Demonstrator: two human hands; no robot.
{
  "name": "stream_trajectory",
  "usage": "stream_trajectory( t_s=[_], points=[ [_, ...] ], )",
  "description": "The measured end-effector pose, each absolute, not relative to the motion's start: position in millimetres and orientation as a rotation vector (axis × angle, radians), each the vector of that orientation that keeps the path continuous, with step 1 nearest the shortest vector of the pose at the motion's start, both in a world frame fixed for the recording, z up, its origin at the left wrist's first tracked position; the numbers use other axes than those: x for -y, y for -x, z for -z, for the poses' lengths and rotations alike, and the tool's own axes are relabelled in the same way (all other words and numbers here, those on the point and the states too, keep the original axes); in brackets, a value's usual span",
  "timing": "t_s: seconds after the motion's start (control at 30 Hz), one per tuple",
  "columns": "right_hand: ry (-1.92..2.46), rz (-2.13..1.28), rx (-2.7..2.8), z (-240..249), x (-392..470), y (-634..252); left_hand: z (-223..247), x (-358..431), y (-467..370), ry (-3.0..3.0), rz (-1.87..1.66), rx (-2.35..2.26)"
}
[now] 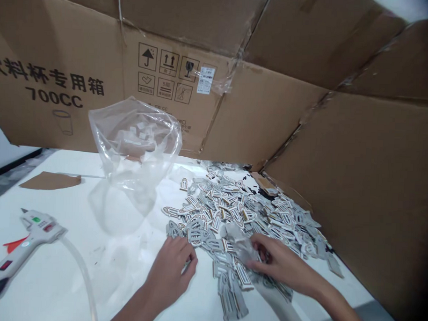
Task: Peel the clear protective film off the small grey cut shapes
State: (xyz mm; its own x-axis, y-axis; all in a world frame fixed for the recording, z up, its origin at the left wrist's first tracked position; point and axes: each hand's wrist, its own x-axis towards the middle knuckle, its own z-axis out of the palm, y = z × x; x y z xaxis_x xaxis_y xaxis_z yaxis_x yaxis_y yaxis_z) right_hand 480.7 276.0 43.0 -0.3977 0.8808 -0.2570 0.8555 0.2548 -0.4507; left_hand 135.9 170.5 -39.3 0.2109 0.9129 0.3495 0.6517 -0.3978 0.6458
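Right hand point(283, 267) is pinching clear plastic point(242, 246) over pile point(235, 212); probably light, limp, slippery, bunched fold best. Left hand point(171, 265) is curling fingers beside pile, can't tell grip.

L hand point(175, 267), approx 6-7 o'clock: bare, rounded knuckles, slim fingers. R hand point(275, 262), approx 5 o'clock: also bare, slim fingers. L forearm point(139, 304), 7 o'clock, and R forearm point(335, 300), 4 o'clock: both bare, slender, smooth, narrowing twd the wrists. Upper arms out of frame; nail detail too small to tell.
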Motion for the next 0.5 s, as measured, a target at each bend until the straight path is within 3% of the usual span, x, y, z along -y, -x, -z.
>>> stream_trajectory(
  t_s=[0.1,0.23,0.5],
  points=[
    [1.729,-0.606,2.485,-28.0,-254.8,-477.0,38.6,-170.0,-135.8,-2.135,-0.993,-1.453],
    [1.633,-0.55,2.389,-16.6,-245.2,-465.9,37.6,-169.3,-135.4,-2.137,-0.984,-1.449],
    [1.216,-0.257,2.41,-5.0,-236.6,-436.9,36.8,-170.4,-134.1,-2.145,-0.994,-1.453]
  ],
)
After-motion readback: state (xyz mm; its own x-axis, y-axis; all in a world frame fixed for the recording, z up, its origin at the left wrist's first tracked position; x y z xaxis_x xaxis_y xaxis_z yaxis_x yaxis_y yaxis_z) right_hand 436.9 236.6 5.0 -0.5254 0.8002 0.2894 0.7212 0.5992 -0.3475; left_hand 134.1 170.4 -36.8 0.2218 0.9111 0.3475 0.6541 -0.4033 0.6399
